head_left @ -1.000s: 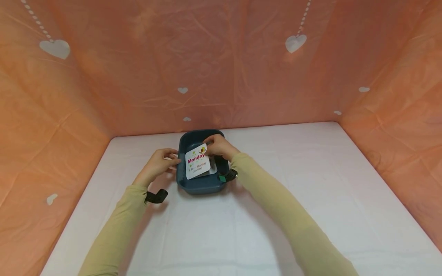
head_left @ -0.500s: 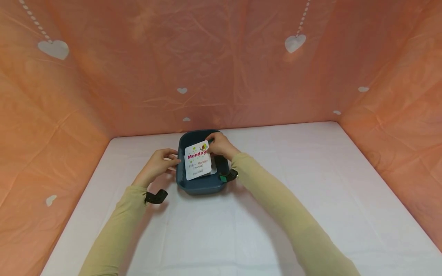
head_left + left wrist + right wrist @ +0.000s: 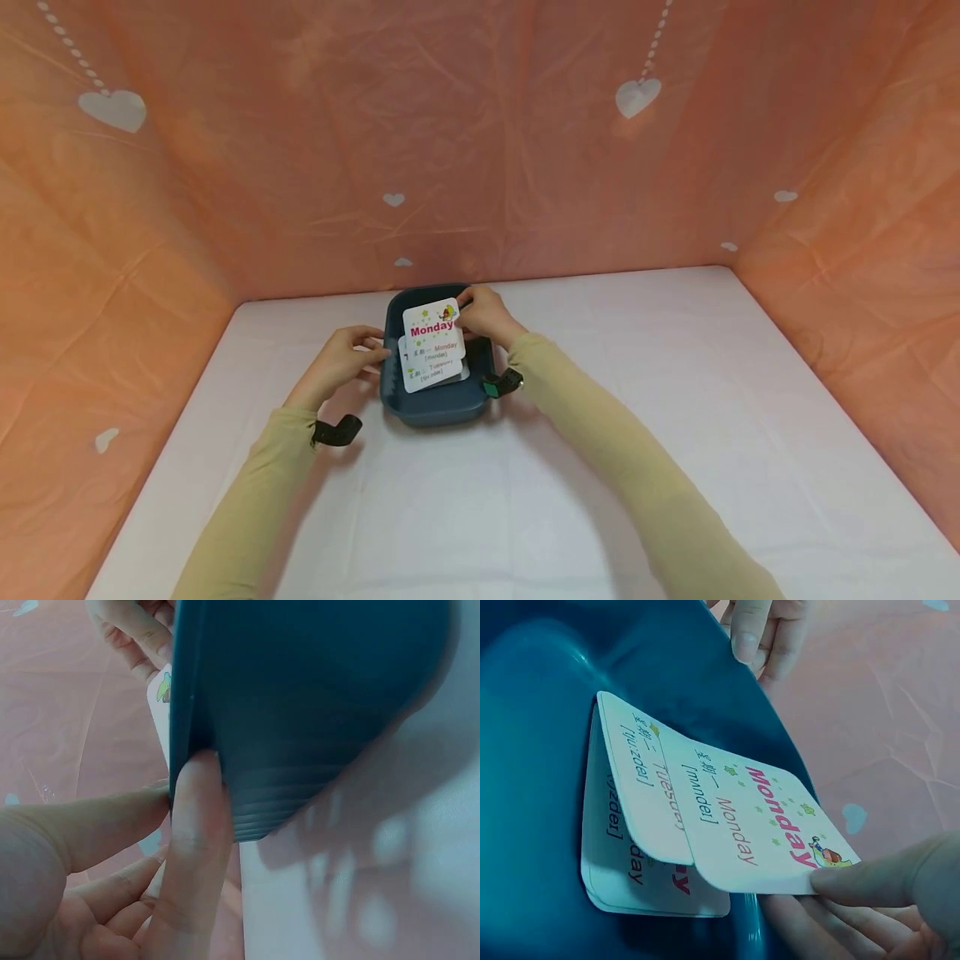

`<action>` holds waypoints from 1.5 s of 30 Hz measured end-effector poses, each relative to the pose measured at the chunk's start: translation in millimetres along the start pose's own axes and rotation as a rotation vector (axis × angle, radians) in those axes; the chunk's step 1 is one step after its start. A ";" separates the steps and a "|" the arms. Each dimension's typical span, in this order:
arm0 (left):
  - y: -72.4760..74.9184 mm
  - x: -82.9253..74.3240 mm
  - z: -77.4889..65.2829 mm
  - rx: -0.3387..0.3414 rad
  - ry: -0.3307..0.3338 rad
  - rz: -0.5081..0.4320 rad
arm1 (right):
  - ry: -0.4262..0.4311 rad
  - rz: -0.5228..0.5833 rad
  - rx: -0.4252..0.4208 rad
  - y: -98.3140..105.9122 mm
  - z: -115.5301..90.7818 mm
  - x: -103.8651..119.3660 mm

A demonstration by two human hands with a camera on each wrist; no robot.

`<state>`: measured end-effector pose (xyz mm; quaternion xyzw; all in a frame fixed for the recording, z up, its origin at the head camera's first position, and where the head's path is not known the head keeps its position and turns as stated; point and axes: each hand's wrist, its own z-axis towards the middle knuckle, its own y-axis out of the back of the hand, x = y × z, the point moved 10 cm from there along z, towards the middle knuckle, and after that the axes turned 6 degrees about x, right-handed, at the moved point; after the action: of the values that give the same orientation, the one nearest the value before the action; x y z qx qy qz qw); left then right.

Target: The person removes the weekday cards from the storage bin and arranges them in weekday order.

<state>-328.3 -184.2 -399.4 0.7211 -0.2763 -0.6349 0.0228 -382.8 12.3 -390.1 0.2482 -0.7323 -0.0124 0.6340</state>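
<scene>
A dark blue plastic basin (image 3: pixel 438 410) stands at the back of the table, several word cards inside it. My left hand (image 3: pixel 343 363) pinches its left rim; in the left wrist view, a finger (image 3: pixel 196 817) presses the outer wall and the thumb reaches the edge. With thumb and fingers, my right hand (image 3: pixel 491 317) holds a white "Monday" card (image 3: pixel 739 817) by its corner, raised and tilted over the basin. Beneath it a "Tuesday" card (image 3: pixel 634 754) juts out, also tilted; whether the fingers grip that one too is hidden. More cards (image 3: pixel 604 881) lie below, partly covered.
The basin stands on a white-covered table (image 3: pixel 465 508). Behind it and at both sides rise orange sheet walls (image 3: pixel 480 167) with white hearts. Black straps (image 3: pixel 337 431) sit on both wrists.
The "Monday" card has slid up and slightly right with my right hand, and the "Tuesday" card beneath it now shows. My left hand stays at the basin's rim.
</scene>
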 end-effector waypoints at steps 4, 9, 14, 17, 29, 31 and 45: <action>0.5 -2.8 1.8 -0.004 -0.013 -0.001 | 0.017 0.036 0.002 3.2 -2.9 2.5; 0.6 -0.6 3.1 -0.014 -0.010 0.006 | 0.032 0.084 0.013 5.1 -5.7 2.3; -0.4 -0.4 2.1 -0.010 -0.007 0.007 | 0.026 0.138 0.013 10.9 -8.8 -0.3; -0.4 0.3 1.0 -0.009 -0.006 0.009 | 0.032 0.162 0.009 16.7 -12.1 1.6; -0.8 1.4 -1.9 -0.018 0.012 0.021 | 0.027 0.270 -0.039 65.0 -19.7 3.1; -0.8 2.0 -2.2 -0.013 0.012 0.026 | 0.021 0.284 -0.058 76.3 -21.0 1.1; -1.1 2.5 -0.2 -0.015 0.012 0.037 | 0.009 0.319 -0.112 131.0 -29.9 -20.4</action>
<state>-327.6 -184.4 -402.0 0.7196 -0.2846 -0.6320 0.0417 -398.9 143.7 -359.4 0.0930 -0.7578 0.0488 0.6440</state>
